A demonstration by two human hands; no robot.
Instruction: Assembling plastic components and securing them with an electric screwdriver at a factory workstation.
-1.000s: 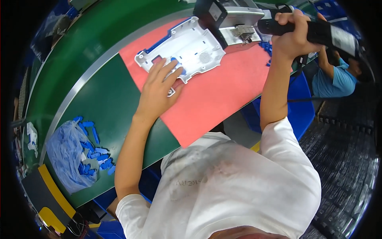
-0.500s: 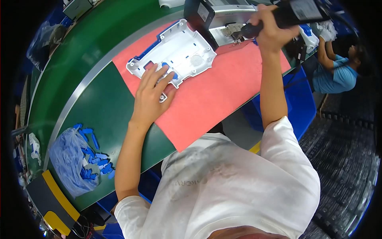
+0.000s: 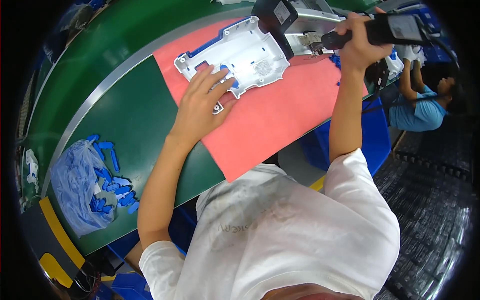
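Observation:
A white plastic housing shell [image 3: 245, 52] with blue trim along its far-left edge lies open side up on a pink mat [image 3: 270, 120]. My left hand [image 3: 202, 102] rests over the shell's near-left side, fingers spread across its rim by small blue parts [image 3: 235, 84], thumb outside the edge. Near its palm a white corner piece with a hole [image 3: 217, 107] shows. Raised at the far right, my right hand [image 3: 361, 47] is closed round a black corded electric screwdriver [image 3: 397, 30]. Its narrower end points left toward a small metal mechanism [image 3: 311, 41], apart from the shell.
A black box-shaped device [image 3: 277, 22] stands right behind the shell. On the green table [image 3: 125, 105], a clear bag [image 3: 75, 185] spills several blue plastic pieces [image 3: 117, 190]. Blue bits [image 3: 336, 61] lie at the mat's right end. A co-worker [image 3: 417, 107] is at the right, beyond a blue bin [image 3: 372, 135].
The whole view has shifted a little. My right hand and the screwdriver have come slightly nearer, uncovering blue bits on the mat. My left hand keeps its place on the shell.

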